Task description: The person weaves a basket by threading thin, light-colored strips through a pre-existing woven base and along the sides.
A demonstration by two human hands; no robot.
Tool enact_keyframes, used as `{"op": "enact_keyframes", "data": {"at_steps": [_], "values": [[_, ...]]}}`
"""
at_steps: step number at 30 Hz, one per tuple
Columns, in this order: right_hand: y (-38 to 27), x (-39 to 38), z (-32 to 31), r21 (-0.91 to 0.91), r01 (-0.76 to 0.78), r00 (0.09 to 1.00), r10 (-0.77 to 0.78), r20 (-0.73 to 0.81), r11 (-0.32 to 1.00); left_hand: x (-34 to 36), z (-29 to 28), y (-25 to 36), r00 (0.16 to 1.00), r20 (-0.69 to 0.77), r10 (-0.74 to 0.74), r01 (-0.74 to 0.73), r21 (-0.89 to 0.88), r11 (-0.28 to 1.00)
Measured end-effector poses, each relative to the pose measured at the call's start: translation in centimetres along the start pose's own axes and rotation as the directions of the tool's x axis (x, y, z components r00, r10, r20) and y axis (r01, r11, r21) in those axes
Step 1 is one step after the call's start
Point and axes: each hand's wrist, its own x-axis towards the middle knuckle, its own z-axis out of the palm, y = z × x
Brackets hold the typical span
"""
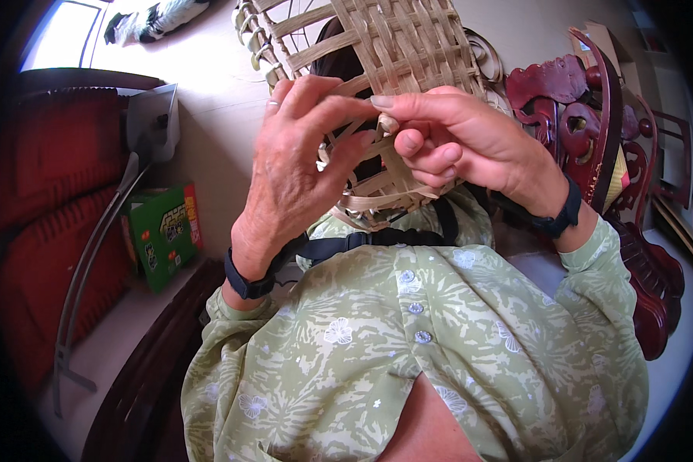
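A piece of weaving (408, 54) made of flat tan strips stands in front of my lap, with open gaps on its left side and a dense weave on its right. My right hand (470, 142) is over its near part, thumb and index finger pinching a small curled strip (388, 123). My left hand (296, 154) hovers beside it. Its index finger reaches to the right thumb tip, and its thumb is held apart, lower down. Whether a strip lies against the left fingertips is hidden.
Carved dark-red wooden furniture (616, 131) stands at the right. At the left are a red slatted seat (54, 169), a metal stand (92, 285) and a green box (162, 235). A black-and-white animal (158, 21) lies on the floor at far left.
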Motion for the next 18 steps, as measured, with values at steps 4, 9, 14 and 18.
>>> {"op": "enact_keyframes", "data": {"at_steps": [4,9,14,18], "values": [[0.8,-0.3,0.4,-0.081,0.099,0.995,-0.098,0.013,0.992,-0.4,0.5,-0.1,0.999,-0.037,-0.016,0.015,-0.041,0.999],[1.3,-0.8,1.2,-0.535,0.333,0.914,-0.404,-0.018,0.777,-0.8,1.7,-0.2,0.994,-0.105,-0.015,0.018,0.032,0.999],[1.5,-0.4,1.1,-0.588,0.322,0.906,-0.423,-0.037,0.742,-0.6,2.2,-0.4,0.99,-0.139,0.035,-0.024,0.078,0.997],[-0.9,-0.2,0.8,-0.171,0.159,0.987,-0.151,0.057,0.972,-0.1,2.3,0.2,0.988,-0.147,0.046,-0.033,0.089,0.995]]}}
